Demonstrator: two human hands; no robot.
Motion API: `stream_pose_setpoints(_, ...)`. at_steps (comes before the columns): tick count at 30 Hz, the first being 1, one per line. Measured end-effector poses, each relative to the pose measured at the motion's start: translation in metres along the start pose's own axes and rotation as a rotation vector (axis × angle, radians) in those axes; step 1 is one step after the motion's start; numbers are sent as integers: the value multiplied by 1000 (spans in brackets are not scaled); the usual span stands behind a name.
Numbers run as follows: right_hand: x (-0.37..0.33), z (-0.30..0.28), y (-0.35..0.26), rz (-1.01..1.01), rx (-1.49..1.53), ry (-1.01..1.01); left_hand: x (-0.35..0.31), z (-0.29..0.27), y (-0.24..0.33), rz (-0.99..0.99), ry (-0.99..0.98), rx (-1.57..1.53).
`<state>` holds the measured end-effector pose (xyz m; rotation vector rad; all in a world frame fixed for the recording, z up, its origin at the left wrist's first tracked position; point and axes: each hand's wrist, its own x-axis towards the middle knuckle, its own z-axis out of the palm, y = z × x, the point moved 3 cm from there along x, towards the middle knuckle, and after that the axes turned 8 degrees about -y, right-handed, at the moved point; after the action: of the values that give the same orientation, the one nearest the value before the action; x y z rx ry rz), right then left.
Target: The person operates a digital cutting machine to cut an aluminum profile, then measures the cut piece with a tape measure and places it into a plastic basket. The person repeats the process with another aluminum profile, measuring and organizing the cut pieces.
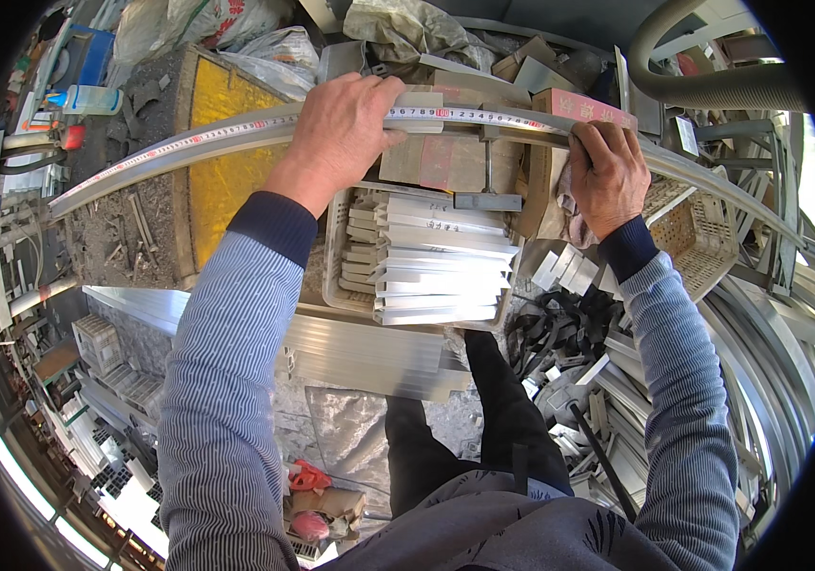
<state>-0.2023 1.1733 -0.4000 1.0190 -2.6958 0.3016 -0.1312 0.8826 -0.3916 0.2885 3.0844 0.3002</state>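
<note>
A long aluminium bar runs across the view from far left to far right. A white measuring tape lies stretched along its top. My left hand grips the bar and presses the tape onto it near the middle. To the right, my right hand holds the bar and a crumpled cloth beneath it.
Below the bar a grey crate holds stacked short aluminium pieces. A yellow-topped block lies at left. A mesh basket sits at right. Long profiles and black scraps lie by my legs.
</note>
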Motion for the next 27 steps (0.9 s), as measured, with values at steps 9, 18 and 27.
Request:
stream_pose_setpoints(9, -1, 0, 0, 15, 9, -35, 0, -1, 1, -6, -18, 4)
stream_pose_setpoints(18, 0, 1, 1, 13, 14, -48, 1, -2, 0, 9, -24, 13)
stream_pose_setpoints(27, 0, 1, 1, -10, -6, -11, 2, 0, 1, 9, -28, 66)
